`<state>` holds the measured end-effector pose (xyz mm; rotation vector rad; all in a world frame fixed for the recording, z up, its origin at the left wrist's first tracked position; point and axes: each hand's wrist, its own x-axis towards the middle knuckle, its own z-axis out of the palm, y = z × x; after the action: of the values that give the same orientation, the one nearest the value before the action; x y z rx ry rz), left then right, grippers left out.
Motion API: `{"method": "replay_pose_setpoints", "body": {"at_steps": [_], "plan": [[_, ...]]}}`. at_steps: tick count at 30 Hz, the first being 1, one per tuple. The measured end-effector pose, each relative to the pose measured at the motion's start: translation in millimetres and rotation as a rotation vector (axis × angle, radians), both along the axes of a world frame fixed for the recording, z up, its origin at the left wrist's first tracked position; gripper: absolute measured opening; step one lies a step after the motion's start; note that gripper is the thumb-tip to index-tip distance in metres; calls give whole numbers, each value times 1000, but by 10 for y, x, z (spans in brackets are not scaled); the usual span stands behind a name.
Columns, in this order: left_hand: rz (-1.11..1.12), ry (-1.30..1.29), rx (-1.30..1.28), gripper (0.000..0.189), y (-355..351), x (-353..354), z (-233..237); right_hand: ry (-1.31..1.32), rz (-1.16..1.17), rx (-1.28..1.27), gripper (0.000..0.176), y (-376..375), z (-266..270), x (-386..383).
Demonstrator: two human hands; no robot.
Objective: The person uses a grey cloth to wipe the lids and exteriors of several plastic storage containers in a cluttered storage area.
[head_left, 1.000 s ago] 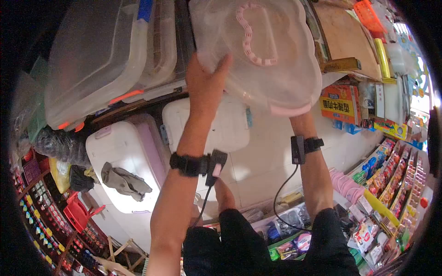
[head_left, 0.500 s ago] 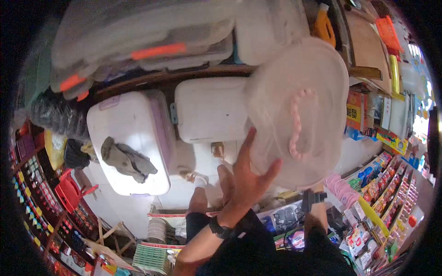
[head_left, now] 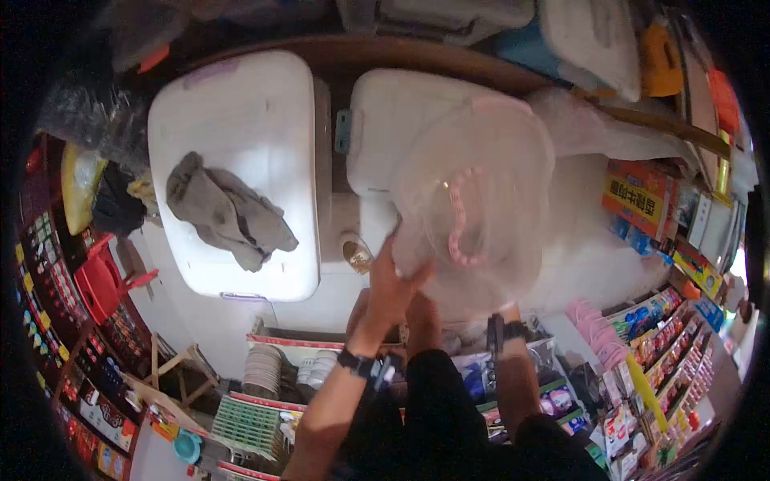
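Note:
A translucent, rounded plastic tub (head_left: 513,232) with a pink beaded-looking strip (head_left: 457,216) hangs in front of me, slightly blurred. My left hand (head_left: 389,293) grips its lower left edge, thumb apart from the fingers. At its lower right edge, my right hand (head_left: 504,311) is mostly hidden behind the plastic, and its fingers do not show. Behind the tub sits a white lidded storage box (head_left: 377,128). To the left, another white storage box (head_left: 241,88) has a crumpled grey-brown cloth (head_left: 233,212) on its lid.
A wooden shelf edge (head_left: 321,60) with more plastic boxes runs along the far side. Goods racks (head_left: 666,345) stand at the right, with a red plastic chair (head_left: 104,280) at the left. Stacked bowls (head_left: 261,369) and a green basket (head_left: 249,429) are near my legs.
The tub has come down and left in view. My left hand, spread beside it before, now meets its edge. The view has shifted, showing the boxes higher up.

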<state>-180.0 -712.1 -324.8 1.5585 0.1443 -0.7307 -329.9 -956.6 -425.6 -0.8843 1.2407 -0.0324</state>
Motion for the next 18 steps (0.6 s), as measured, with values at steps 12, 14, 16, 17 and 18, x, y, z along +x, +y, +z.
{"method": "replay_pose_setpoints", "body": {"at_steps": [12, 14, 16, 17, 18], "plan": [[138, -45, -51, 64, -54, 735, -1395, -132, 120, -18, 54, -162, -1154, 449], [95, -64, -22, 62, -83, 736, -1385, -159, 153, -38, 54, -214, -1208, 483], [115, -34, -38, 61, -109, 730, -1363, -194, 194, -77, 54, -268, -1200, 518], [136, -4, -55, 60, -128, 726, -1330, -211, 223, -107, 54, -293, -1170, 528], [136, -7, -54, 60, -152, 684, -1326, -227, 237, -145, 54, -337, -1175, 486]]}}
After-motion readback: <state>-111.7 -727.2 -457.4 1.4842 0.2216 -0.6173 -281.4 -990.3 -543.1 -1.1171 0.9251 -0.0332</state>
